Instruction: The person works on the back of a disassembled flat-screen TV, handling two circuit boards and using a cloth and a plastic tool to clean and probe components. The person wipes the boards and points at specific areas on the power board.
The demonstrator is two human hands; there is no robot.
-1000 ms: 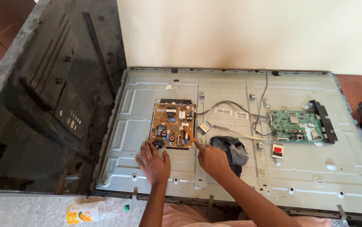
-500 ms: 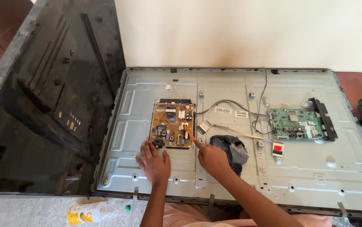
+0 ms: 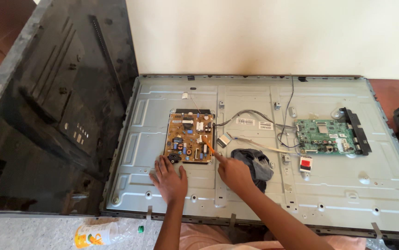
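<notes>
From the head camera, a large grey sheet-metal television back panel (image 3: pixel 264 185) lies flat, its far edge against a cream wall (image 3: pixel 273 37). Left of it a black plastic rear cover (image 3: pixel 56 115) stands tilted, leaning up and away from the panel.

The left hand (image 3: pixel 169 179) rests palm down on the metal just below the tan rectangular power-supply circuit board (image 3: pixel 190 137) that is mounted left of the panel's middle. Its fingers (image 3: pixel 161 165) are spread and flat, the tips touching or just short of the board's near edge; they pinch nothing.

The right hand (image 3: pixel 233 172) sits just to the right of that board's lower right corner. Its fingers (image 3: pixel 219 158) are curled together around a thin tool with an orange shaft (image 3: pixel 207 147), which slants up and left so that its tip lies on the right edge of the tan board. The grip itself is partly hidden by the back of the hand.

Right behind the right hand lies a crumpled dark grey cloth (image 3: pixel 255 162). A flat ribbon cable (image 3: pixel 264 146) and thin black wires (image 3: pixel 286 115) run from the middle of the panel to a green main circuit board (image 3: pixel 324 135) on the right, with a black bracket (image 3: pixel 356 131) just beside it. A small red and white part (image 3: pixel 305 163) sits below the green board.

At the near edge, on the speckled grey worktop (image 3: pixel 23 234), lies a clear plastic bottle with a yellow and orange label (image 3: pixel 95 234).
</notes>
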